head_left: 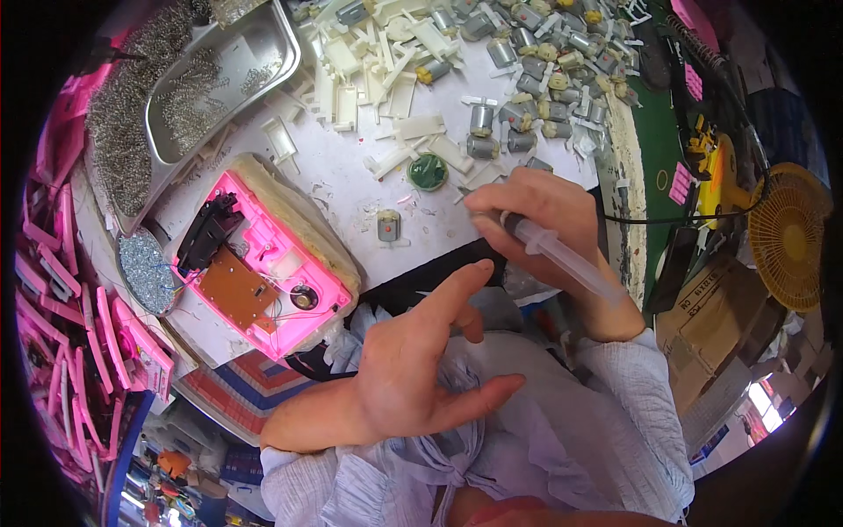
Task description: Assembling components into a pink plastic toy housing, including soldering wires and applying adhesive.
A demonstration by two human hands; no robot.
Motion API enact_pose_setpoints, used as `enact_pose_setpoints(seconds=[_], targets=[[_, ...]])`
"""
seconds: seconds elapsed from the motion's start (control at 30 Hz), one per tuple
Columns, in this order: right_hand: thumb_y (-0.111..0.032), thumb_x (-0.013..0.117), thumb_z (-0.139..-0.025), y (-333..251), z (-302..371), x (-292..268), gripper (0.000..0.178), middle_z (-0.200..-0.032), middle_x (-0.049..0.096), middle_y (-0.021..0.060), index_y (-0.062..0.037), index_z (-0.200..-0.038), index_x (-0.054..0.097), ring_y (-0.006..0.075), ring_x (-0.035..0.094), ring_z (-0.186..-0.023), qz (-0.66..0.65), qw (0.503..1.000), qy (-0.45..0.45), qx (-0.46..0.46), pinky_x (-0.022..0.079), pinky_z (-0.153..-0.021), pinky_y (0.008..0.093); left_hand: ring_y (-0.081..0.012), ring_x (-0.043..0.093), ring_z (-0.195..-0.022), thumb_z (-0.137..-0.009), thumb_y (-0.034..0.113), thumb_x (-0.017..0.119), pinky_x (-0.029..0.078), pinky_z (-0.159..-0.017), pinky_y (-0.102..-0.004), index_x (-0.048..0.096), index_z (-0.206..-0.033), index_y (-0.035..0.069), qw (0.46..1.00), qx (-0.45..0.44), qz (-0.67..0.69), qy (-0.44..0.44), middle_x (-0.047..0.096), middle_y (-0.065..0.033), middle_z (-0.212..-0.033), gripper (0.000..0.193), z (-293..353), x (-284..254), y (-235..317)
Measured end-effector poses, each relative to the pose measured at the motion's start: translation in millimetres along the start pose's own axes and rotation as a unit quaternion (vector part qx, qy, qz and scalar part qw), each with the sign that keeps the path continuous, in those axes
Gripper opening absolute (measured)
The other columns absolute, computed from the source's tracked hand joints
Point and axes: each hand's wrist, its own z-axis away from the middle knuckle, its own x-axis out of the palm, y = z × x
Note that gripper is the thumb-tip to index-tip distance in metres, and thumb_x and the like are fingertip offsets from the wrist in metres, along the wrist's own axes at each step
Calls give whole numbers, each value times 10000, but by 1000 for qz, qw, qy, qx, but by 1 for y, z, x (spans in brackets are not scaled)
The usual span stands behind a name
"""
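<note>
My right hand (536,220) grips a clear plastic syringe (562,255), tip pointed toward the white table (351,184), close to a small grey motor with a red spot (388,227). My left hand (421,360) is open, fingers spread, held above my lap and touching nothing. A pink plastic housing (263,263) with a brown circuit board and a black part lies on a foam pad to the left of both hands. A round green piece (428,171) lies just beyond my right hand.
Several small grey motors (544,79) and white plastic parts (378,70) cover the far table. A metal tray (219,79) holds small metal springs. Pink housings (61,290) are stacked at left. A yellow fan (786,233) and cardboard box stand at right.
</note>
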Motion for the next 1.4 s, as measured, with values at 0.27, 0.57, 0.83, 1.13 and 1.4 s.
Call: enact_pose_setpoints(seconds=[0.27, 0.57, 0.83, 1.13, 1.4], targets=[[-27, 791, -722, -3, -4, -2, 337, -708, 617, 27, -133, -1032, 710, 192, 592, -594, 28, 1000, -7, 0, 465, -533, 295, -2, 363, -525, -738, 117, 874, 273, -491, -172, 358, -1470, -52, 999, 37, -4, -7, 627, -28, -848, 912, 0, -2, -5], [-131, 780, -698, -5, 2, 4, 413, -755, 624, 42, -95, -1099, 690, 244, 599, -652, 12, 999, -10, -35, 475, -564, 341, -28, 452, -569, -686, 225, 948, 357, -510, -191, 401, -1450, -57, 997, 75, 5, 7, 645, -37, -878, 981, -16, 2, -2], [-150, 714, -722, -8, 9, 10, 379, -750, 648, 26, -80, -1094, 716, 184, 600, -622, 42, 997, -21, -54, 474, -539, 295, -42, 464, -554, -627, 301, 974, 379, -499, -194, 567, -1314, -49, 991, 118, -42, 44, 693, -84, -921, 872, -22, 8, -7], [-141, 732, -703, -10, 13, 12, 398, -758, 639, 22, -81, -1097, 721, 188, 604, -629, 39, 998, -9, -57, 483, -529, 292, -51, 400, -512, -639, 250, 918, 312, -465, -199, 617, -1232, -46, 992, 111, -22, 61, 623, -35, -799, 728, -22, 10, -4], [-165, 721, -722, -10, 14, 11, 400, -764, 643, 30, -74, -1111, 715, 199, 613, -633, 38, 998, -18, -54, 488, -535, 300, -49, 416, -515, -643, 234, 911, 325, -467, -197, 620, -1221, -41, 993, 102, -27, 50, 604, -28, -779, 703, -23, 10, -3]])
